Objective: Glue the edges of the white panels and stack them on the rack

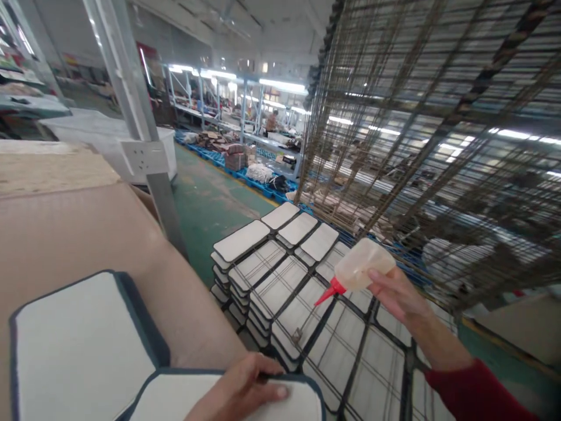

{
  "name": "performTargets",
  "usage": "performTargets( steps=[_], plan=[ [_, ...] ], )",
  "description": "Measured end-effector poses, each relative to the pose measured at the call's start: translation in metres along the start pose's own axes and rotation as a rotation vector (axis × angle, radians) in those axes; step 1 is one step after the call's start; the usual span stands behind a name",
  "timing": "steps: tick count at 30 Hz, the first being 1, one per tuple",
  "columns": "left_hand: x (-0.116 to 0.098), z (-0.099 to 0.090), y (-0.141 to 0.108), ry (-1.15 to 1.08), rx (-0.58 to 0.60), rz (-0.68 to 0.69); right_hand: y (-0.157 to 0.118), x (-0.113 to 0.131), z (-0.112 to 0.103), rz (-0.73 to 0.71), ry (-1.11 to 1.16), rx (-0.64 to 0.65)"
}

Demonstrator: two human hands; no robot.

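Note:
My right hand (397,295) grips a translucent squeeze bottle (363,264) with a red nozzle. The bottle is tilted, its tip pointing down and left above a wire rack (322,318) of white panels. At the bottom, my left hand (248,386) pinches the edge of a white panel with a dark rim (175,393), thumb on top and fingers at its far side. Left of that hand, a stack of similar dark-edged white panels (79,351) lies on the tan tabletop (193,316).
Stacked rack layers carry white panels (242,238) beyond the table edge. Raised wire mesh racks (416,117) lean overhead at right. A metal post (131,88) rises at the table's left. White bin (109,140), green floor (210,175) and goods on blue pallets (258,175) lie farther back.

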State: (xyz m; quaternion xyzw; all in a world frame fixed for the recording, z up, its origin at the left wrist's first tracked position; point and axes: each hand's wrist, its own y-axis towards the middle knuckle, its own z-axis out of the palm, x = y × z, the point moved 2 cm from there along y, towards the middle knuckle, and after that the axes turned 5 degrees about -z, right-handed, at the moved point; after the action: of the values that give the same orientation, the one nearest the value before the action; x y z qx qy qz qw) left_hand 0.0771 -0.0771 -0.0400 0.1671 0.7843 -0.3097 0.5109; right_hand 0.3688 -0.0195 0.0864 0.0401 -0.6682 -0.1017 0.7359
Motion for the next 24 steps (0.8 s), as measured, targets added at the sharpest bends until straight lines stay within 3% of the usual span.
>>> performTargets(
  steps=[4,9,15,19,24],
  plan=[
    [-0.010,0.004,0.009,0.084,-0.014,0.046,-0.001,-0.001,-0.003,-0.010,-0.034,-0.012],
    [-0.048,-0.019,0.005,0.115,-0.042,0.169,-0.001,0.002,-0.015,-0.059,0.001,-0.032],
    [-0.105,-0.048,0.006,0.326,0.082,0.301,-0.004,0.018,-0.016,-0.084,0.095,-0.007],
    [-0.134,-0.053,0.009,0.384,0.196,0.336,-0.008,0.030,-0.008,-0.095,0.144,0.064],
    [-0.156,-0.052,0.005,0.404,0.261,0.339,-0.009,0.033,0.000,-0.090,0.178,0.116]
  ],
)
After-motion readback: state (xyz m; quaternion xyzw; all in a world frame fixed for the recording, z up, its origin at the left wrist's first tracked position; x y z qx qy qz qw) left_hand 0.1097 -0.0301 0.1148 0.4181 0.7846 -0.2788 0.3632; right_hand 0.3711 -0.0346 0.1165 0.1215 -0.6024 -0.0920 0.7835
